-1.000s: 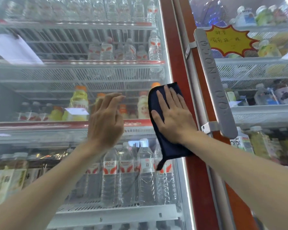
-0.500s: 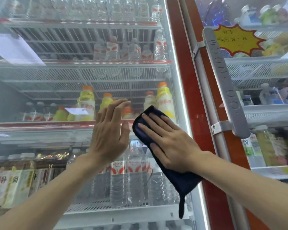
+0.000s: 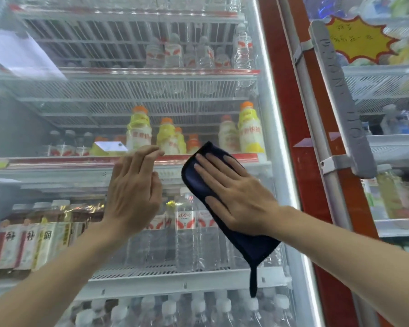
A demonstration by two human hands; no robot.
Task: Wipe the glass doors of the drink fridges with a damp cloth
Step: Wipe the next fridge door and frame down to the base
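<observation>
My right hand point(image 3: 234, 192) lies flat with straight fingers on a dark blue cloth point(image 3: 253, 246), pressing it against the glass door point(image 3: 80, 95) of the left drink fridge, about mid-height near the door's right edge. A loop of the cloth hangs down below my wrist. My left hand point(image 3: 132, 192) is held up beside it, to the left, fingers straight and together against or just off the glass; contact cannot be told. Behind the glass stand shelves of water bottles and yellow drink bottles.
A red door frame point(image 3: 283, 128) separates this door from the second fridge door point(image 3: 387, 95) on the right, which carries a long grey handle point(image 3: 340, 97) and a yellow star-shaped price sign point(image 3: 357, 38). A white paper note point(image 3: 19, 53) is on the glass upper left.
My right hand has slid the cloth from the door's right edge leftward and downward across the glass. My left hand has stayed beside it at about the same place.
</observation>
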